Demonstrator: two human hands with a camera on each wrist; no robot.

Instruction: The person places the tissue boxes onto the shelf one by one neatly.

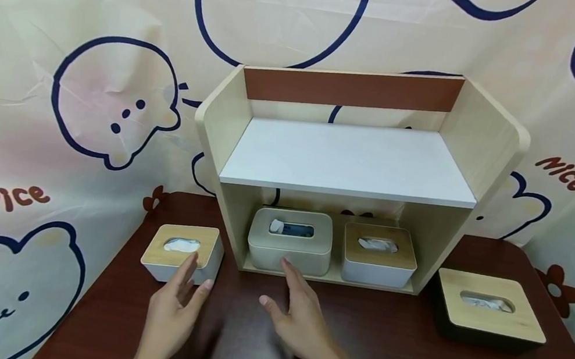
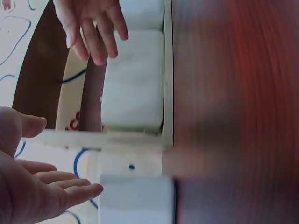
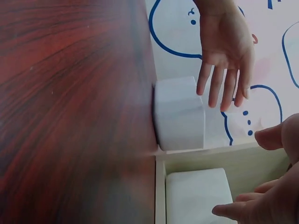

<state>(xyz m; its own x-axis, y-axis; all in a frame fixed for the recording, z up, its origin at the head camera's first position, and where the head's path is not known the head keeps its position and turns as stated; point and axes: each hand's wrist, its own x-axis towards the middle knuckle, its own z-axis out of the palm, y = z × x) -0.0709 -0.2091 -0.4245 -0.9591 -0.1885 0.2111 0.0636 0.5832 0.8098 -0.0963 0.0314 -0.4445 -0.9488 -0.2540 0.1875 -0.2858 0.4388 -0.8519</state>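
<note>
My left hand (image 1: 195, 278) is open, its straight fingers just in front of a small white tissue box with a wooden lid (image 1: 182, 253) that stands on the table left of the shelf. In the right wrist view that left hand (image 3: 224, 60) hovers by the small box (image 3: 180, 114) without gripping it. My right hand (image 1: 278, 287) is also open. Its fingertips reach the front of a beige-grey tissue box (image 1: 290, 241) in the shelf's lower compartment; I cannot tell if they touch. Both hands hold nothing.
The wooden shelf unit (image 1: 350, 160) stands on a dark red-brown table (image 1: 386, 342); its white upper board is bare. A white box with a wooden lid (image 1: 378, 254) shares the lower compartment. A black box with a wooden lid (image 1: 489, 312) sits outside at the right. A patterned cloth hangs behind.
</note>
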